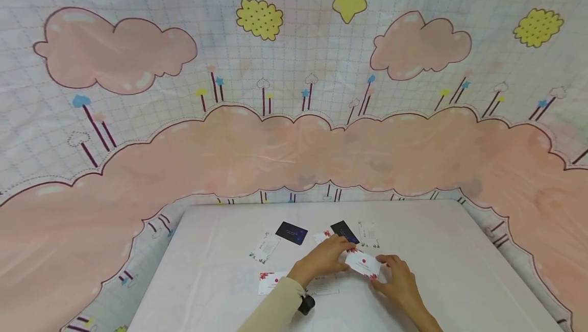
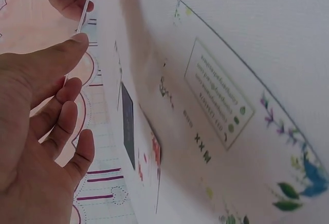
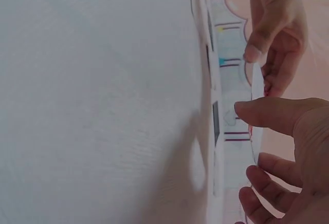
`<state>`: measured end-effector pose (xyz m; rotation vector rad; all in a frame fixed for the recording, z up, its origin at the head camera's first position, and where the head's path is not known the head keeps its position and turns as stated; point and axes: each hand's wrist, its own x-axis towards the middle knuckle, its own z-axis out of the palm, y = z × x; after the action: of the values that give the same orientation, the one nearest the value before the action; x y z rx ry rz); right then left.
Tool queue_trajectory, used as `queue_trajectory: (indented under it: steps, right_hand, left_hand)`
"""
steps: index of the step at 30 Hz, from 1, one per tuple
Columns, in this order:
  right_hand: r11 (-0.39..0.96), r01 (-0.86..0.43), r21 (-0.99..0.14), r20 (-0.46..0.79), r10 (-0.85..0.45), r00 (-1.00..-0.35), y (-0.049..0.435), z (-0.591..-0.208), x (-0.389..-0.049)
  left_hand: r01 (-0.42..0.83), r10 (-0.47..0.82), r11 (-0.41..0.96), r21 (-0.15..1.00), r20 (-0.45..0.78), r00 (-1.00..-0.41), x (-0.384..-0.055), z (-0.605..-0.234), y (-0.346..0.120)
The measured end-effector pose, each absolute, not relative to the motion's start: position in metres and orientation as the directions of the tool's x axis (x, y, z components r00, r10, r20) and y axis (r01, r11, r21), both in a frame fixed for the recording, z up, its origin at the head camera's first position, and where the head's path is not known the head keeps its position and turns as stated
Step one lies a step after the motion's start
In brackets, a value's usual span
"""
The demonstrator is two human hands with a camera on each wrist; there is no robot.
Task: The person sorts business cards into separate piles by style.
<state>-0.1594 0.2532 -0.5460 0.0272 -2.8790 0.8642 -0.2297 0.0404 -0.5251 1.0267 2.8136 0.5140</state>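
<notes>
Both hands meet over the near middle of the white surface (image 1: pixel 220 250), sharing one white card (image 1: pixel 363 263) with a red dot and red flowers. The left hand (image 1: pixel 323 259) takes the card's left end, thumb and fingers (image 2: pixel 61 126) only loosely curled; from the left wrist its thumb tip sits at the card's thin edge (image 2: pixel 85 9). The right hand (image 1: pixel 398 282) pinches the right end, thumb over the edge and fingers beneath, the grip narrow. The card is lifted just off the surface. Other cards lie flat around it: two dark ones (image 1: pixel 291 232) beyond, a leafy white one (image 1: pixel 265 247) to the left, and a red-flowered one (image 1: pixel 271 282) beside the left sleeve (image 1: pixel 275 307).
</notes>
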Motion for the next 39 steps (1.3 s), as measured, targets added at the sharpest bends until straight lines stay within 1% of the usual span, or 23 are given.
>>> queue_trajectory:
  steps: [7, 12, 15, 19, 32, 39]
  right_hand:
    - [0.826, -0.092, -0.556, 0.16, -0.003, -0.987, 0.251, -0.54, -0.161]
    - [0.809, -0.143, -0.57, 0.202, -0.031, -0.979, 0.247, -0.537, -0.164]
    - [0.789, -0.184, -0.586, 0.239, -0.049, -0.97, 0.245, -0.535, -0.165]
    - [0.756, -0.236, -0.611, 0.283, -0.07, -0.957, 0.242, -0.531, -0.17]
    - [0.708, -0.319, -0.63, 0.319, -0.139, -0.938, 0.225, -0.516, -0.181]
    - [0.67, -0.4, -0.626, 0.379, -0.187, -0.906, 0.214, -0.512, -0.183]
  left_hand:
    - [0.605, 0.631, 0.72, 0.34, 0.042, -0.774, -0.224, -0.516, 0.032]
    - [0.634, 0.638, 0.699, 0.331, 0.112, -0.762, -0.223, -0.515, 0.025]
    - [0.64, 0.636, 0.683, 0.352, 0.147, -0.758, -0.223, -0.512, 0.019]
    - [0.614, 0.607, 0.672, 0.413, 0.166, -0.777, -0.221, -0.507, 0.01]
    - [0.524, 0.519, 0.663, 0.535, 0.176, -0.837, -0.212, -0.498, -0.02]
    - [0.49, 0.484, 0.673, 0.553, 0.172, -0.858, -0.205, -0.495, -0.036]
